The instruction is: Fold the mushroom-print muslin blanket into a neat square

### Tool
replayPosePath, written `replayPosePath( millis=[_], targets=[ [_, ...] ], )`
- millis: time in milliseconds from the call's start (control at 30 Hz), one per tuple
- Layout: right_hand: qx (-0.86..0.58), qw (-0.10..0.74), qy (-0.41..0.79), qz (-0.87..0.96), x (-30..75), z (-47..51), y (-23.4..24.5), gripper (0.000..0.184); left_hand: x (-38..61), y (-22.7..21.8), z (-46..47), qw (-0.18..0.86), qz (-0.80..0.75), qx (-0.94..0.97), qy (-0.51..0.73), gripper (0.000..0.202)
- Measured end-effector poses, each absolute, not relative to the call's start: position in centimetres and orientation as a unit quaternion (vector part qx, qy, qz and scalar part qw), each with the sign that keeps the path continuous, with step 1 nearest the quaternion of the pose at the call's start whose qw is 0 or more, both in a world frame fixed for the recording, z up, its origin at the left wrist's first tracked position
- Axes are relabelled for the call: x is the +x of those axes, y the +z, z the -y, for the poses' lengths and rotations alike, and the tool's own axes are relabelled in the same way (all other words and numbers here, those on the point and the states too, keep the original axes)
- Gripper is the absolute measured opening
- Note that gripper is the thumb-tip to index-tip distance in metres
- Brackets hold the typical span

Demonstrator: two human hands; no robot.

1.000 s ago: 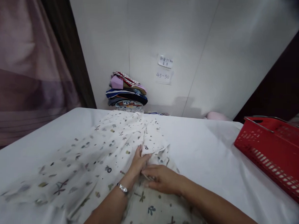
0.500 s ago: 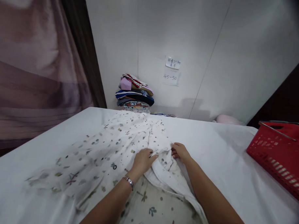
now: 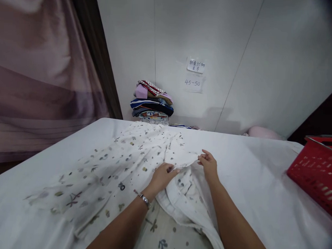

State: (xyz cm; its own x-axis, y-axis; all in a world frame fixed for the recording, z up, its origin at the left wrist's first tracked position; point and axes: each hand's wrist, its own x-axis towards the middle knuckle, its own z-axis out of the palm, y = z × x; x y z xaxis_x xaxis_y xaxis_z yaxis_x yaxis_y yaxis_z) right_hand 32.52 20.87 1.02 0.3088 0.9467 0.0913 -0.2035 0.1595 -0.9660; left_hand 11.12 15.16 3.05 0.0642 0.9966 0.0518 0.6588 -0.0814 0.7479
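A white garment with small printed leaves and flowers point(image 3: 112, 166) lies spread across the white table point(image 3: 256, 185). My left hand point(image 3: 161, 175), with a silver watch at the wrist, rests palm down on the cloth near its middle, fingers curled on a fold. My right hand point(image 3: 208, 165) pinches the edge of a folded flap of the same garment just to the right, lifting it slightly off the table.
A red plastic basket point(image 3: 316, 173) sits at the table's right edge. A stack of folded clothes point(image 3: 152, 102) stands against the white wall, below two paper notes point(image 3: 194, 75). A pink item point(image 3: 263, 132) lies at the far edge. A curtain point(image 3: 42, 80) hangs at left.
My right hand has moved from beside the left wrist out to the right, taking hold of the flap's edge and pulling it open. The view has shifted rightward.
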Motion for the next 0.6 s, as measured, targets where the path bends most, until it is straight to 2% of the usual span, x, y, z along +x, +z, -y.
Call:
replayPosePath(
  millis=[167,300,400,533,600],
  targets=[
    [-0.457,0.633,0.503,0.372,31.4,-20.7,0.6,0.044,11.3,3.7,-15.3,0.281,-0.619,0.668,0.303,0.048],
    [-0.477,0.603,0.529,0.359,31.1,-20.4,0.0,0.056,12.3,3.6,-15.0,0.188,-0.633,0.717,0.223,0.041],
    [-0.519,0.577,0.499,0.385,31.1,-20.4,-0.4,0.06,12.9,3.2,-14.9,0.131,-0.631,0.744,0.175,0.039],
    [-0.526,0.592,0.431,0.432,31.1,-20.6,-0.5,0.056,12.4,2.7,-15.8,0.227,-0.639,0.689,0.256,0.017],
    [-0.52,0.597,0.402,0.461,31.0,-20.6,-0.3,0.057,11.7,3.0,-16.6,0.262,-0.642,0.65,0.312,0.015]
  ],
)
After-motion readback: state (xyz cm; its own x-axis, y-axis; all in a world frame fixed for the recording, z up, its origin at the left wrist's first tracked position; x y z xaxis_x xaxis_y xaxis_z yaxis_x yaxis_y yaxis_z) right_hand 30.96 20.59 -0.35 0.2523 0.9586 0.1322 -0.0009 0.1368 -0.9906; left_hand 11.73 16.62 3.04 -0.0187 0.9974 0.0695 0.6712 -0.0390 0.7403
